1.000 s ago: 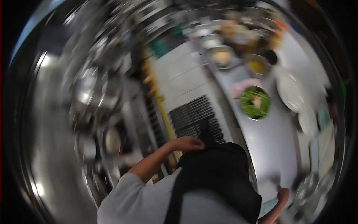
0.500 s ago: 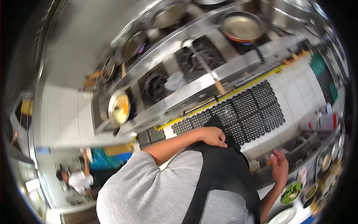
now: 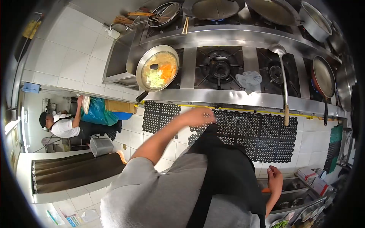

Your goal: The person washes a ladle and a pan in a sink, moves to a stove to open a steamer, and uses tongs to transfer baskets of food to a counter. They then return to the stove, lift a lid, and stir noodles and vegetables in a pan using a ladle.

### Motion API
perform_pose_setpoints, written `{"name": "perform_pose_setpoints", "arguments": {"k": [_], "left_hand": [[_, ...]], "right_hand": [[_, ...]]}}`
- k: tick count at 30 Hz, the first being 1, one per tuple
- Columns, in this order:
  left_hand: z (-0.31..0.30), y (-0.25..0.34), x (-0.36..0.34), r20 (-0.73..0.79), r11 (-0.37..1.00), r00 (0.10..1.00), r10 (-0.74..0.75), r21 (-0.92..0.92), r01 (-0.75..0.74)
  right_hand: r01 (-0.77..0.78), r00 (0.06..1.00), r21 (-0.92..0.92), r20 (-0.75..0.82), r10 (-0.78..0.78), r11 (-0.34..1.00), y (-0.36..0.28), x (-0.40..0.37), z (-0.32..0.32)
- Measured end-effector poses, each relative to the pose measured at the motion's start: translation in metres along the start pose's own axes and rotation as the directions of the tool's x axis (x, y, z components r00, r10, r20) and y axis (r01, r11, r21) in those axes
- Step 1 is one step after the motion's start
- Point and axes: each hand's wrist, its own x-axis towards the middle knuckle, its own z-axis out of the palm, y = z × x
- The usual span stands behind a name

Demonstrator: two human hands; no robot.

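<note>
My left hand [image 3: 201,116], smeared by motion, is over the black floor mat just short of the stove's front edge [image 3: 228,95]; whether it grips anything does not show. Lower right, my right hand [image 3: 275,179] has its fingers curled in beside my black apron [image 3: 232,167], close to the metal containers [image 3: 294,185]. Anything inside those fingers is hidden. Nearest my left hand on the stove is a pan [image 3: 157,68] of broth with orange and pale green pieces and a dark oval item. A grey cloth [image 3: 249,81] lies between burners.
A long-handled ladle [image 3: 283,76] lies across a burner, its wooden handle jutting past the edge. A frying pan [image 3: 323,78] sits at right, with large woks [image 3: 213,8] behind. Another person [image 3: 66,125] stands at left near a grey bin [image 3: 101,146]. Black mats [image 3: 266,133] cover the floor.
My view has swung round, bringing the pan with vegetables nearer the middle and the ladle to the right. My left hand has shifted toward the stove and left; the right hand's fingers look more curled.
</note>
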Motion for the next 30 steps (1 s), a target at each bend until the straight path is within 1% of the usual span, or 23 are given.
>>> {"name": "perform_pose_setpoints", "arguments": {"k": [1,2,3,4,5,7,8,10,11,14,15,17,18,21,22,23,24,25,26,27,28,29,30], "left_hand": [[-0.033,-0.045,-0.011,-0.273,0.99,0.959,0.074,0.137,-0.038],[-0.07,-0.119,-0.014,-0.387,0.944,0.909,0.156,0.328,-0.022],[-0.11,-0.094,-0.046,-0.482,0.96,0.867,-0.128,0.158,0.23],[-0.135,-0.154,-0.05,-0.606,0.846,0.72,-0.337,0.14,0.514],[-0.17,-0.286,-0.051,-0.678,0.926,0.734,-0.04,0.25,0.282],[-0.222,-0.292,-0.065,-0.76,0.918,0.649,0.033,0.279,0.28],[-0.238,-0.263,-0.062,-0.753,0.911,0.636,-0.17,0.125,0.392],[-0.245,-0.276,-0.038,-0.81,0.909,0.572,0.129,0.327,0.258],[-0.249,-0.284,-0.021,-0.743,0.834,0.585,0.326,0.517,0.191],[-0.266,-0.274,0.006,-0.538,0.847,0.812,0.225,0.52,0.11],[-0.265,-0.265,0.01,-0.571,0.876,0.813,0.118,0.446,0.186],[-0.266,-0.247,0.014,-0.565,0.877,0.823,0.054,0.42,0.231],[-0.268,-0.242,0.016,-0.556,0.874,0.831,0.024,0.414,0.252],[-0.272,-0.263,0.029,-0.534,0.838,0.822,0.198,0.527,0.141],[-0.276,-0.279,0.039,-0.53,0.806,0.82,0.214,0.571,0.159],[-0.271,-0.257,0.036,-0.556,0.787,0.819,0.139,0.564,0.25],[-0.274,-0.264,0.041,-0.543,0.781,0.82,0.181,0.586,0.216],[-0.279,-0.282,0.049,-0.519,0.759,0.821,0.238,0.627,0.176],[-0.278,-0.282,0.053,-0.554,0.778,0.808,0.202,0.591,0.211],[-0.282,-0.285,0.058,-0.548,0.777,0.819,0.169,0.586,0.231],[-0.281,-0.278,0.057,-0.561,0.784,0.811,0.165,0.574,0.237],[-0.277,-0.264,0.054,-0.558,0.773,0.81,0.18,0.59,0.234],[-0.277,-0.267,0.056,-0.563,0.781,0.794,0.228,0.593,0.197]], "right_hand": [[-0.044,0.999,0.136,0.028,0.041,0.99,-0.022,-0.006,0.01],[-0.184,0.981,0.086,0.08,0.178,0.979,-0.046,-0.01,0.018],[-0.205,0.977,0.018,0.062,0.204,0.979,-0.062,-0.015,0.028],[-0.074,0.997,-0.062,0.011,0.075,0.995,-0.061,-0.018,0.046],[-0.179,0.983,-0.036,0.024,0.18,0.983,-0.079,-0.022,0.054],[-0.171,0.98,-0.161,0.076,0.185,0.972,-0.12,-0.027,0.062],[-0.118,0.988,-0.187,0.075,0.134,0.975,-0.125,-0.023,0.072],[-0.029,0.991,-0.214,0.12,0.056,0.976,-0.146,-0.013,0.081],[-0.03,0.992,-0.214,0.117,0.056,0.976,-0.153,-0.009,0.087],[0.009,0.995,-0.196,0.1,0.011,0.981,-0.174,0.0,0.096],[0.005,0.998,-0.18,0.067,0.007,0.984,-0.178,-0.004,0.093],[-0.038,0.999,-0.167,0.003,0.039,0.985,-0.183,-0.015,0.087],[-0.061,0.998,-0.198,-0.018,0.059,0.978,-0.177,-0.02,0.089],[-0.152,0.988,-0.258,-0.033,0.149,0.954,-0.139,-0.035,0.105],[-0.21,0.977,-0.283,-0.022,0.213,0.936,-0.126,-0.038,0.111],[-0.238,0.969,-0.27,0.005,0.248,0.933,-0.123,-0.045,0.111],[-0.223,0.973,-0.213,0.01,0.23,0.951,-0.12,-0.052,0.112],[-0.238,0.969,-0.099,0.045,0.243,0.966,-0.086,-0.053,0.124],[-0.27,0.962,-0.017,0.047,0.271,0.963,-0.065,-0.057,0.132],[-0.262,0.963,0.015,0.065,0.26,0.965,-0.03,-0.058,0.144],[-0.278,0.959,0.035,0.071,0.275,0.96,-0.037,-0.068,0.138],[-0.216,0.975,-0.007,0.053,0.216,0.976,-0.003,-0.07,0.147],[-0.291,0.957,0.066,0.041,0.288,0.955,0.025,-0.078,0.153]]}}
